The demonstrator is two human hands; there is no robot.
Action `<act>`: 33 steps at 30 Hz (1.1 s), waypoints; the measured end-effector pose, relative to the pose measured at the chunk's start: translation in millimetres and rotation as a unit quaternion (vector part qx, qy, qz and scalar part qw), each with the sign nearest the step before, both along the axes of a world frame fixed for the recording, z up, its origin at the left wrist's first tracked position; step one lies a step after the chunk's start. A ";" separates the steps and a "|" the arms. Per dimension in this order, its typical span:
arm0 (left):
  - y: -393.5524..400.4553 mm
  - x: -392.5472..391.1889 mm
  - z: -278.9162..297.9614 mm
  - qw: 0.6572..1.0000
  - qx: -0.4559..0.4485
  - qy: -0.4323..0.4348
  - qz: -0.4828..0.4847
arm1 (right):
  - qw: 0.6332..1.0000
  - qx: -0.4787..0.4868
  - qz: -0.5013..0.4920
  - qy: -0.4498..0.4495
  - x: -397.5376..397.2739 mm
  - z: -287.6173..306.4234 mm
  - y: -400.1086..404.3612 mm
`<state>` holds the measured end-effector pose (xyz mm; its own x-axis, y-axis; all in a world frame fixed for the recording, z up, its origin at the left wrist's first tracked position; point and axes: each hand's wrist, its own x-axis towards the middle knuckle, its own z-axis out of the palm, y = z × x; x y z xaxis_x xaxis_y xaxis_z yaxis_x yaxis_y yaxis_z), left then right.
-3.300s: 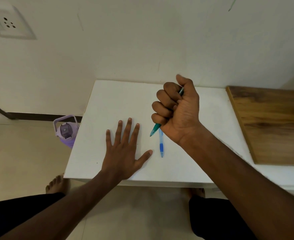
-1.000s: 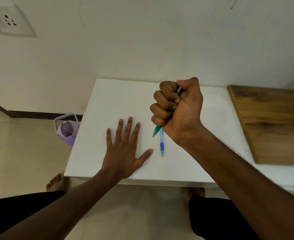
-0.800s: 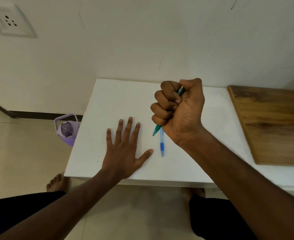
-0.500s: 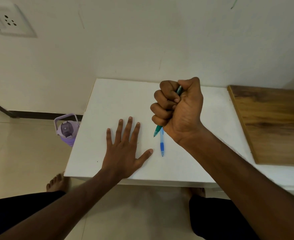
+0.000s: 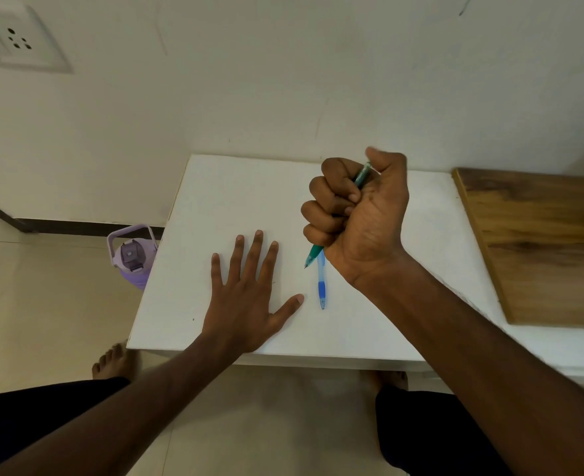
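Observation:
My right hand (image 5: 362, 218) is closed in a fist around a green pen (image 5: 313, 254), held above the white table (image 5: 222, 201) with its tip pointing down and left. The thumb is raised just off the pen's top end. A blue pen (image 5: 321, 286) lies flat on the table under that hand, its upper part hidden by the fist. My left hand (image 5: 246, 297) rests flat on the table with fingers spread, its thumb tip close to the blue pen.
A wooden board (image 5: 538, 245) lies on the table's right part. A purple water bottle (image 5: 134, 257) stands on the floor by the table's left edge. A wall with a socket (image 5: 17, 41) is behind. My bare feet (image 5: 112, 360) are under the front edge.
My right thumb has lifted off the top of the green pen, where it pressed half a second ago. The left hand and blue pen have not moved.

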<state>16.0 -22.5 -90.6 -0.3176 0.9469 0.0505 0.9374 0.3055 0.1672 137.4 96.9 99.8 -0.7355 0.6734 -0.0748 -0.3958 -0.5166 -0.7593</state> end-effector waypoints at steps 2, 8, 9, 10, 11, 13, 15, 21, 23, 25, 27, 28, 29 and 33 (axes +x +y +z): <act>0.6 -0.1 -1.0 1.000 0.001 -0.001 0.001 | 1.000 -0.007 -0.005 -0.005 -0.5 -1.6 -0.3; 1.1 0.3 -2.4 1.000 0.005 0.002 0.003 | 1.000 -0.013 -0.017 0.000 -1.3 0.0 0.9; 1.0 0.0 -2.4 1.000 0.004 0.002 0.003 | 1.000 -0.018 -0.018 -0.005 -2.1 -0.7 1.1; 0.9 -0.3 -2.2 1.000 0.004 0.001 0.003 | 1.000 -0.021 -0.018 -0.009 -3.0 -1.5 1.0; 0.9 -0.3 -2.2 1.000 0.004 0.001 0.003 | 1.000 -0.022 -0.017 -0.010 -3.5 -1.9 0.9; 0.7 -0.3 -2.4 1.000 0.006 -0.001 0.003 | 1.000 -0.020 -0.018 -0.004 -4.0 -1.8 0.3; 0.4 -0.4 -2.7 1.000 0.008 -0.001 0.002 | 1.000 -0.017 -0.018 -0.001 -4.1 -0.9 0.1; 0.7 -0.5 -3.6 1.000 0.011 0.002 0.002 | 1.000 -0.018 -0.016 0.004 -3.5 -1.5 0.3; 0.8 -0.5 -4.8 1.000 0.013 0.004 0.003 | 1.000 -0.021 -0.017 0.001 -3.4 -1.5 0.5; 0.9 -0.5 -5.6 1.000 0.016 0.008 0.003 | 0.999 -0.027 -0.022 -0.004 -3.5 -1.8 1.3; 0.8 -0.4 -6.5 1.000 0.020 0.013 0.002 | 0.999 -0.027 -0.025 0.000 -3.4 -2.2 2.1; 0.8 -0.3 -7.0 1.000 0.022 0.016 0.002 | 0.999 -0.027 -0.025 0.001 -3.3 -2.6 2.3; 1.0 -0.3 -7.5 1.000 0.025 0.018 0.002 | 0.999 -0.029 -0.025 -0.001 -3.2 -2.8 2.5; 1.2 -0.6 -6.8 1.000 0.019 0.011 0.002 | 0.999 -0.037 -0.029 -0.002 -2.4 -4.5 4.3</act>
